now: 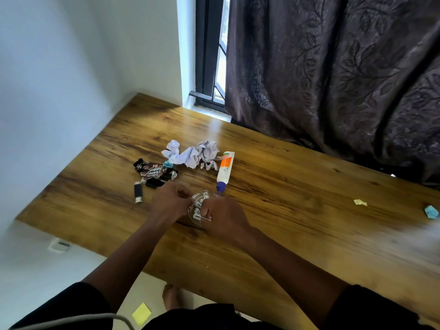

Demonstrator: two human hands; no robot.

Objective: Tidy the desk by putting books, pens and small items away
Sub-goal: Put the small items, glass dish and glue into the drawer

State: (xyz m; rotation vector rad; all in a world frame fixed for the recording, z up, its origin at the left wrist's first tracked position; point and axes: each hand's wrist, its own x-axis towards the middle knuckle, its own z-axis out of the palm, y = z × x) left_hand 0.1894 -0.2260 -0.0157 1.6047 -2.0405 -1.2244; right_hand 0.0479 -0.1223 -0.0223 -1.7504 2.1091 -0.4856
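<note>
I'm seeing a glass cup (199,207) sitting between both hands on the desk (285,186), glue bottle (225,169) just behind it, wrappers (154,171) lying behind-left.

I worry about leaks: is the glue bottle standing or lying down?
Lying down. The glue bottle rests on its side on the desk, blue nozzle pointing toward the glass cup.

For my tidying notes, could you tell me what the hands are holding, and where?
Both hands hold the glass cup: left hand at its side, right hand at its rim.
</note>
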